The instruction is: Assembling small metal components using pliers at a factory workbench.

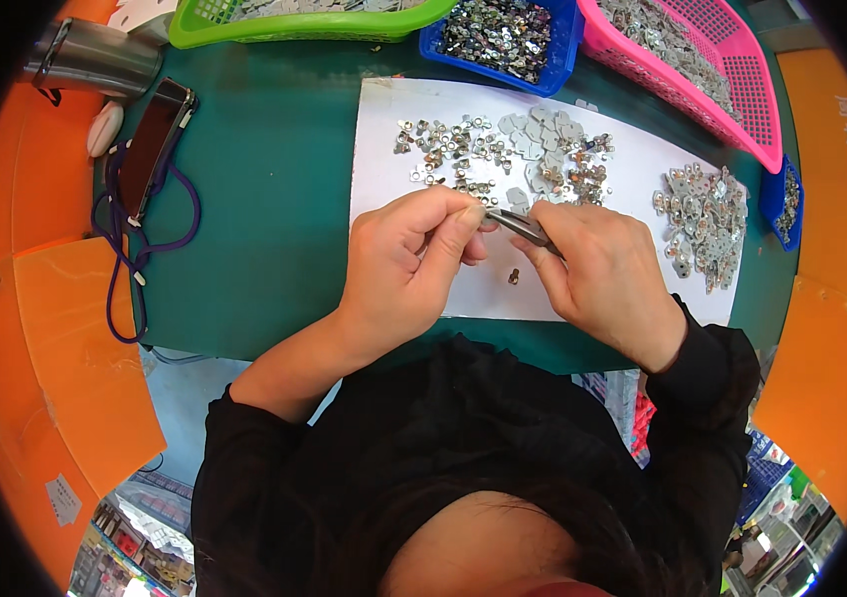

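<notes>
My left hand (415, 249) is closed in a pinch, thumb against forefinger, on a tiny metal part that the fingertips mostly hide. My right hand (602, 274) grips slim-nosed pliers (526, 228), with the handles hidden in the palm. The jaw tips reach to my left fingertips and meet the small part there. Both hands are above a white sheet (483, 298). One small brassy metal piece (514, 277) lies alone just below the pliers. Beyond the hands are small shiny metal fittings (453, 149) and a pile of flat grey plates (543, 134).
More metal parts (702, 224) are heaped on the sheet's right side. Along the back stand a green basket (314, 27), a blue bin (555, 75) and a pink basket (756, 90). A small blue tray (774, 214) sits right. Left are a phone (153, 144) with purple cord and a steel cup (105, 58).
</notes>
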`<state>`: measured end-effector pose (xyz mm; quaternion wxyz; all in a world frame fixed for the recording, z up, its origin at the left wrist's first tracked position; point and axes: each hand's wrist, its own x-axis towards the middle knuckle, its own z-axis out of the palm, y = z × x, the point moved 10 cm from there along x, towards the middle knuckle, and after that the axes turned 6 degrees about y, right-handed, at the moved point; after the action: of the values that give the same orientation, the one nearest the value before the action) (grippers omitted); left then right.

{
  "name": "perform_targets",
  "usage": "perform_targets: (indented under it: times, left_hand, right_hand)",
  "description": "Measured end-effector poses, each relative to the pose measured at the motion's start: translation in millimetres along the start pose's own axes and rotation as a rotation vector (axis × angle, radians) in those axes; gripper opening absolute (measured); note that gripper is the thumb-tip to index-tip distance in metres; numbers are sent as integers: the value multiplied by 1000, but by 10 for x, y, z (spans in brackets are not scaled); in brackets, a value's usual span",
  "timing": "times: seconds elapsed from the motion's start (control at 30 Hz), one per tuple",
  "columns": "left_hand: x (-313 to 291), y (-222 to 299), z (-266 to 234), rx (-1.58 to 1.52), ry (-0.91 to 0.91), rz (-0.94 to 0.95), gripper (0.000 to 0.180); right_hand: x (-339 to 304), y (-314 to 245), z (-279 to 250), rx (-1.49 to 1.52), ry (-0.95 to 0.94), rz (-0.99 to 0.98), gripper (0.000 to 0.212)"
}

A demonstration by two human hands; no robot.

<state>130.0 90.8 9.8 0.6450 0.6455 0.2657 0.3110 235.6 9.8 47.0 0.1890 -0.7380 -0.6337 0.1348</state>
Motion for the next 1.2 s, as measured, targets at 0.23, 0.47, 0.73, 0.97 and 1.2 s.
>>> perform_targets:
  times: [0.23,0.47,0.73,0.97,1.2]
  left_hand:
    - [-10,-49,40,28,-71,-50,12]
    - [-11,-39,60,-499,-39,-165,11]
    - [128,-159,-159,-632,98,-288,5]
    - [57,-327,53,-612,-48,-444,7]
    - [58,-320,10,-491,4,-399,21]
  right_hand:
    - [-72,73,78,-24,-19,26,13]
    - [-169,-62,-132,-40,245,5,16]
    - [-403,616,-389,119,492,222,15]
    - [-88,367,-329,-140,510,19,24]
    - [-33,498,-337,35,553,55,19]
